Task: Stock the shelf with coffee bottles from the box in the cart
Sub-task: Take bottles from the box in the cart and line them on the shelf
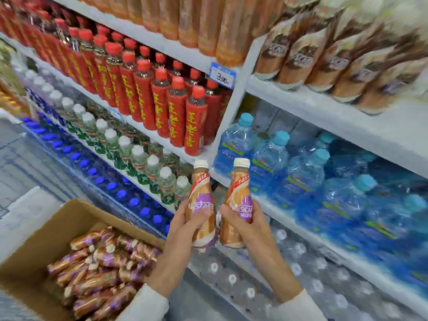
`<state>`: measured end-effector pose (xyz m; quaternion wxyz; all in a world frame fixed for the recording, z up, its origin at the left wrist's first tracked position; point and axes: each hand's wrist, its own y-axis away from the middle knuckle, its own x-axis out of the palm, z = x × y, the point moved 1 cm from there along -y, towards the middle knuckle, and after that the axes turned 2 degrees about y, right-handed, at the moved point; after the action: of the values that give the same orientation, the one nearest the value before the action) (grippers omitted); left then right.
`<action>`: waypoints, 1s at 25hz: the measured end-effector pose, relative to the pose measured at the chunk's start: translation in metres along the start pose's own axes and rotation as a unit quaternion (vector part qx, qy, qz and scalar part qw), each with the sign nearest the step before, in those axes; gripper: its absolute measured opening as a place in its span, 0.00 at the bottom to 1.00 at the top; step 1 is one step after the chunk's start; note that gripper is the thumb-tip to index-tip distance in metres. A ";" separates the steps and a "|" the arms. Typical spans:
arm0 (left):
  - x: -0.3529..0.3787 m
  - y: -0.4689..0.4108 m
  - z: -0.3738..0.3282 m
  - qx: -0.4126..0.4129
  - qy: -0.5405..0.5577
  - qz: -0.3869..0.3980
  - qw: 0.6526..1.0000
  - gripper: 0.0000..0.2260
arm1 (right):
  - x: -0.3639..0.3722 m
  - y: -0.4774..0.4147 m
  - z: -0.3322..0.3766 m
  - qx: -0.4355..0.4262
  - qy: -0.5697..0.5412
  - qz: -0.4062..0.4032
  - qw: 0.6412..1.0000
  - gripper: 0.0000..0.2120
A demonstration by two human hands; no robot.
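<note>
Coffee bottles (301, 59), blurred, line the upper right shelf (324, 107), up and to the right of my hands. More lie on their sides in the cardboard box (46, 232) at lower left. I hold two upright, side by side: my left hand (185, 228) grips one bottle (200, 188), my right hand (252, 225) grips the other bottle (239, 193). I judge the right hand nearer that shelf.

Shop drinks aisle, stocked shelves (324, 107), price tag (222, 75), bottled water (287, 172)

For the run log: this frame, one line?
left hand grips left bottle | right hand grips right bottle | box part full
</note>
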<state>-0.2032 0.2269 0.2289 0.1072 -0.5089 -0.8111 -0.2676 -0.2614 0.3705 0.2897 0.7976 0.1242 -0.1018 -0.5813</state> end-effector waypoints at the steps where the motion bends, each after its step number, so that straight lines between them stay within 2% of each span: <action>1: 0.021 0.003 -0.003 0.006 -0.008 0.015 1.000 0.34 | -0.018 0.008 0.010 -0.015 -0.004 -0.008 1.000 0.24; 4: 0.086 0.010 -0.005 0.024 -0.032 0.067 0.997 0.34 | -0.080 0.032 0.032 -0.058 -0.027 -0.035 0.997 0.26; 7: 0.154 0.018 0.001 0.043 -0.062 0.125 0.989 0.43 | -0.142 0.055 0.051 -0.094 -0.047 -0.071 0.992 0.25; 8: 0.182 0.021 0.004 0.048 -0.066 0.145 0.986 0.43 | -0.166 0.065 0.058 -0.110 -0.048 -0.086 0.989 0.25; 14: 0.316 0.048 0.017 0.059 -0.094 0.269 0.957 0.38 | -0.280 0.122 0.092 -0.186 -0.038 -0.163 0.968 0.27; 18: 0.380 0.060 0.011 0.085 -0.114 0.323 0.936 0.29 | -0.330 0.130 0.113 -0.219 -0.031 -0.195 0.955 0.28; 20: 0.404 0.057 0.001 0.114 -0.138 0.351 0.919 0.28 | -0.347 0.122 0.128 -0.240 -0.017 -0.213 0.947 0.28; 25: 0.458 0.017 -0.023 0.187 -0.208 0.358 0.891 0.20 | -0.381 0.073 0.162 -0.268 0.017 -0.247 0.931 0.26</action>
<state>-0.4009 0.5720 0.4577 0.1173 -0.7793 -0.6128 0.0577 -0.3610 0.7418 0.4594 0.6341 -0.0635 0.1052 -0.7634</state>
